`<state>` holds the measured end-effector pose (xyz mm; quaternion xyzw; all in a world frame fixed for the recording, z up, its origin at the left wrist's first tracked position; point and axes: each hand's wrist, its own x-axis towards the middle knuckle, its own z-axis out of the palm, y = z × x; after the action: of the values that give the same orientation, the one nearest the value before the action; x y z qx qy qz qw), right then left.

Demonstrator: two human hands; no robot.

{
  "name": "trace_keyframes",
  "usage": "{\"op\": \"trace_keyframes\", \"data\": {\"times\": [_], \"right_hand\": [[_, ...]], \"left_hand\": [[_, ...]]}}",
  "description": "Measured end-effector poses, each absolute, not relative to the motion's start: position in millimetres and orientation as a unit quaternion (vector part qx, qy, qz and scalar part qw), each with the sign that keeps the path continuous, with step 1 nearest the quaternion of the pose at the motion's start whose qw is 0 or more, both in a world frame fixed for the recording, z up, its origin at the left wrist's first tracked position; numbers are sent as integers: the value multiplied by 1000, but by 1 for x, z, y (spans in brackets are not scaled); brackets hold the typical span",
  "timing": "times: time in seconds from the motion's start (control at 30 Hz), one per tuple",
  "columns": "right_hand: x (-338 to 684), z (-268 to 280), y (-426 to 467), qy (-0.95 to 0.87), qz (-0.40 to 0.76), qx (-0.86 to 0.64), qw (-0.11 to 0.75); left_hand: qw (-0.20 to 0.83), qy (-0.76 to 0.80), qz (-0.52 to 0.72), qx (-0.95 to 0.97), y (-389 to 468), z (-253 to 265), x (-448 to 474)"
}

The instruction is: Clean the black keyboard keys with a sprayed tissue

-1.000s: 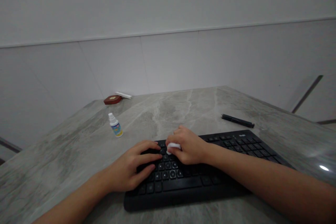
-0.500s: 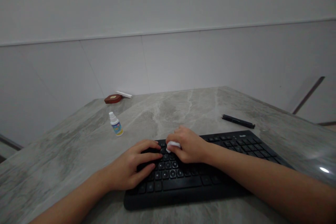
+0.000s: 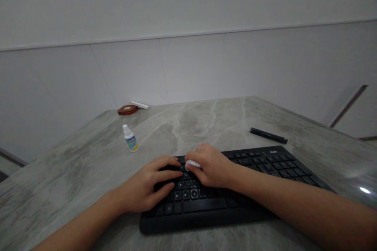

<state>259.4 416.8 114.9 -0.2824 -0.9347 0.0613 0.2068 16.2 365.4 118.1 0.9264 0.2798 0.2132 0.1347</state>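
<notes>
A black computer keyboard (image 3: 206,204) lies at a slant on the table in front of me. My left hand (image 3: 147,186) rests on its left end, fingers spread and stretched over the keys. Close beside those fingertips, my right hand (image 3: 207,164) is closed around a small white wad (image 3: 193,163), tissue or cloth by its look. It is held against the upper left keys, mostly covered by the fingers. My right forearm crosses over the keyboard and hides part of its middle and lower right.
On the grey marbled table (image 3: 188,125), a small white bottle (image 3: 130,139) with a colourful label stands left of the keyboard. A black pen-like stick (image 3: 268,135) lies behind it at right. Near the wall are a reddish-brown case (image 3: 127,110) and a white strip (image 3: 140,105).
My right hand has shifted slightly left and nearer with the white wad, which now shows less beyond the fingers. My left hand has stayed in place.
</notes>
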Motion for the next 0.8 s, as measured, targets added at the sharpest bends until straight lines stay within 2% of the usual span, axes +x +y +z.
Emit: {"op": "trace_keyframes", "data": {"times": [0.47,0.6,0.8], "right_hand": [[258,121,416,-935,38,-305,177],[257,120,412,-935,-4,-312,166],[257,118,414,-930,26,-322,174]], "left_hand": [[133,278,218,926,364,120,16],[137,277,219,925,364,120,16],[138,278,217,925,366,118,17]]}}
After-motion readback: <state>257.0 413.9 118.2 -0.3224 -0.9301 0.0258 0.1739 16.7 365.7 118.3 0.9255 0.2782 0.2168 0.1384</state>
